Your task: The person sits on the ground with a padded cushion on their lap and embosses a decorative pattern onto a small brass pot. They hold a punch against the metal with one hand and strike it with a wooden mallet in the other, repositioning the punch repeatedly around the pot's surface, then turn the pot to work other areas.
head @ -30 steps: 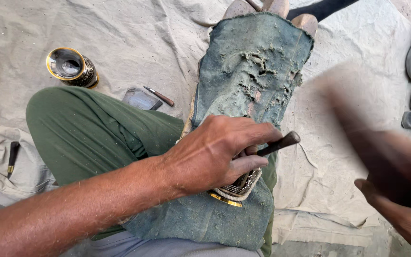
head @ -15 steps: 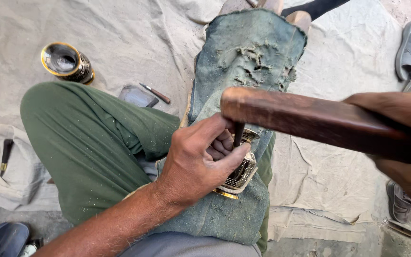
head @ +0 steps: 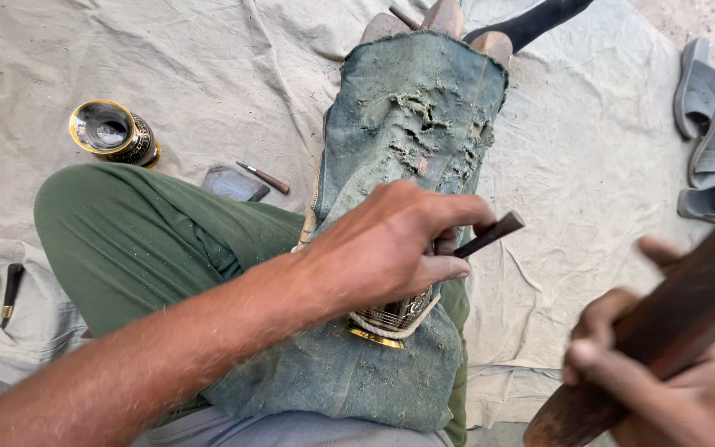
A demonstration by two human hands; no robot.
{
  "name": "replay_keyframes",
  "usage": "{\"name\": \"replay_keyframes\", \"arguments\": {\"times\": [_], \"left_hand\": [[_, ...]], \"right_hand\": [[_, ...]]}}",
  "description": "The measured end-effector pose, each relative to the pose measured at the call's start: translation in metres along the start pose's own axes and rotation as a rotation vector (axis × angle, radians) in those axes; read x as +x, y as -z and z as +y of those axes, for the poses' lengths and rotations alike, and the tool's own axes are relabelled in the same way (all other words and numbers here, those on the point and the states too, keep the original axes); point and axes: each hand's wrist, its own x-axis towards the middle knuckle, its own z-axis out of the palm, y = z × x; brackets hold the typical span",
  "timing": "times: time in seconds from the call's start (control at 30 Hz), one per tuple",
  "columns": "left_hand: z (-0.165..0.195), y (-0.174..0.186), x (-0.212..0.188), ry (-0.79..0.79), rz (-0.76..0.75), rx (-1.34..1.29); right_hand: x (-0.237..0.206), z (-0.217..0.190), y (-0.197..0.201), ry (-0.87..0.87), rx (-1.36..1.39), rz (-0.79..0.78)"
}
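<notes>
My left hand (head: 395, 248) grips a dark metal chisel (head: 491, 233) whose blunt end sticks out to the right. Under that hand lies a dark engraved metal piece with a gold rim (head: 391, 321), resting on a worn, torn blue-green cloth (head: 411, 124) laid over my leg. My right hand (head: 647, 381), low at the right edge, is closed around a thick brown wooden mallet (head: 688, 323), held away from the chisel.
A dark round vessel with a gold rim (head: 112, 132) stands on the beige ground sheet (head: 167, 58) at upper left. A small flat stone (head: 233, 184) and a thin tool (head: 263, 177) lie beside my green-trousered knee (head: 126, 232). Another tool (head: 10, 291) lies left; grey sandals (head: 709, 141) right.
The wooden mallet was down across the chisel half a second ago; now my right hand has drawn it back down to the right. My left hand keeps hold of the chisel.
</notes>
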Motion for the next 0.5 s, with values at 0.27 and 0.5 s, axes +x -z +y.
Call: {"name": "replay_keyframes", "arguments": {"times": [0.27, 0.5], "left_hand": [[0.009, -0.005, 0.032, -0.201, -0.222, 0.238], [-0.001, -0.002, 0.036, -0.353, -0.275, 0.169]], "right_hand": [[-0.038, 0.064, -0.049, -0.094, 0.176, 0.107], [-0.060, 0.100, -0.046, -0.177, -0.030, 0.176]]}}
